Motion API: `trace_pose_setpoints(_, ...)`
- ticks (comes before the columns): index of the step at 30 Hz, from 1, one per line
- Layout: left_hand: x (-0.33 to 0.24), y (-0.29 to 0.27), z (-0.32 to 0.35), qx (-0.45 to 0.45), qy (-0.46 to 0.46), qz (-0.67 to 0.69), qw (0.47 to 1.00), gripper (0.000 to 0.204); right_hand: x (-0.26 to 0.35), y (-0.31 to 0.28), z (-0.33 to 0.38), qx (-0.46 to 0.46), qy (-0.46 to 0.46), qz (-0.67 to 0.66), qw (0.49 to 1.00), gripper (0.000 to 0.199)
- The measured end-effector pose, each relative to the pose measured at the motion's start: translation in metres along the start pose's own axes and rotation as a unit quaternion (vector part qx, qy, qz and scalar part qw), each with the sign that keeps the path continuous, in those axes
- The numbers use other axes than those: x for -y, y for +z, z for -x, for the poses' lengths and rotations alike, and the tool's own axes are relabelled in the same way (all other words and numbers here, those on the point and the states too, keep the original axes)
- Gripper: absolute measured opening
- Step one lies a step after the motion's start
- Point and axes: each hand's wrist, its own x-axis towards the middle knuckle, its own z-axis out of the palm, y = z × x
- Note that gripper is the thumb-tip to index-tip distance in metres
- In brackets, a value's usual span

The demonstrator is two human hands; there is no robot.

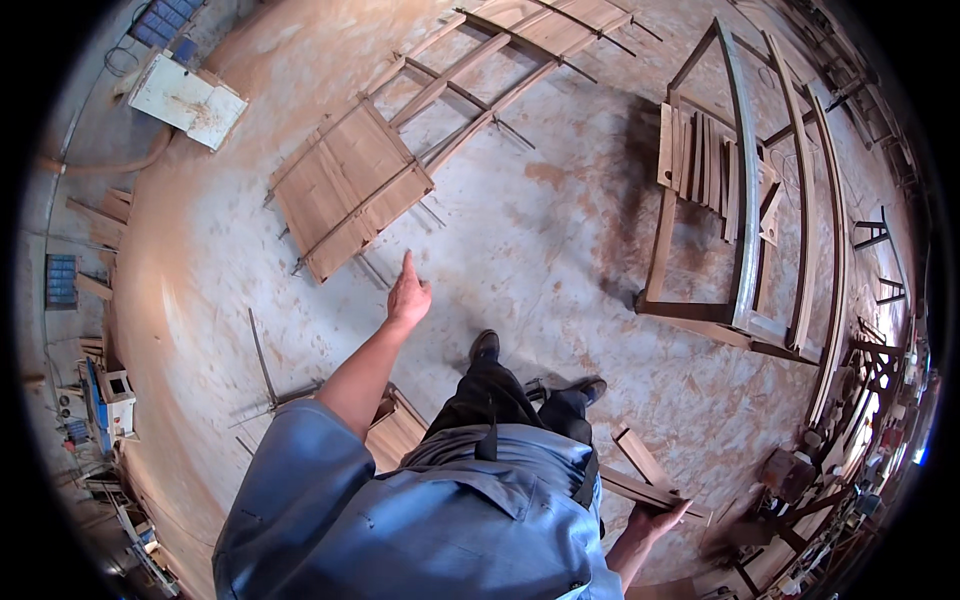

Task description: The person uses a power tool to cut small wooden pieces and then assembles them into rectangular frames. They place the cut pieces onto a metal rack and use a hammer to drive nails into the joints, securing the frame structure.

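My left hand (pixel 408 296) is stretched out in front of me above the floor. Its index finger points away from me and no object is in the hand. Beyond the fingertip lies a wide wooden panel (pixel 350 185) with long bar clamps across it. Low at the right, my right hand (pixel 655 520) hangs beside my hip with its fingers extended. It overlaps the edge of a long wooden board (pixel 637 486); whether it touches that board I cannot tell. A shorter wooden piece (pixel 645 458) lies just past the board.
A clamped wooden frame (pixel 465 95) continues from the panel at the far side. At right stands a metal-edged rack (pixel 742 190) with several wooden slats (pixel 700 160) in it. A white machine (pixel 188 100) is at the far left. Another wooden panel (pixel 395 435) lies near my left arm.
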Motion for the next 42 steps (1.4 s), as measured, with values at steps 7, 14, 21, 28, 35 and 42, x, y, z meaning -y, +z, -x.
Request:
trace_pose_setpoints(7,-0.030,0.073,0.048,0.155,0.099,-0.136,0.974,0.067,0.041,-0.011,-0.047,0.037,-0.003,-0.050,0.998,0.033)
trace_pose_setpoints(14,-0.071,0.166,0.156,0.296,-0.076,-0.099,0.947,0.054,0.124,-0.058,-0.118,0.008,-0.028,-0.105,0.994,0.029)
trace_pose_setpoints(21,-0.254,0.245,0.223,0.341,0.219,-0.269,0.874,0.054,0.197,-0.161,-0.155,-0.106,-0.101,-0.174,0.974,0.033)
trace_pose_setpoints(28,-0.375,0.325,0.248,0.341,0.327,-0.267,0.840,0.055,0.229,-0.201,-0.178,-0.145,-0.086,-0.237,0.957,0.031)
trace_pose_setpoints(35,-0.412,0.412,0.277,0.368,0.280,-0.324,0.826,0.055,0.300,-0.223,-0.257,-0.161,-0.109,-0.251,0.948,0.036)
trace_pose_setpoints(42,-0.467,0.514,0.312,0.366,0.274,-0.372,0.808,0.056,0.414,-0.233,-0.343,-0.195,-0.110,-0.238,0.945,0.039)
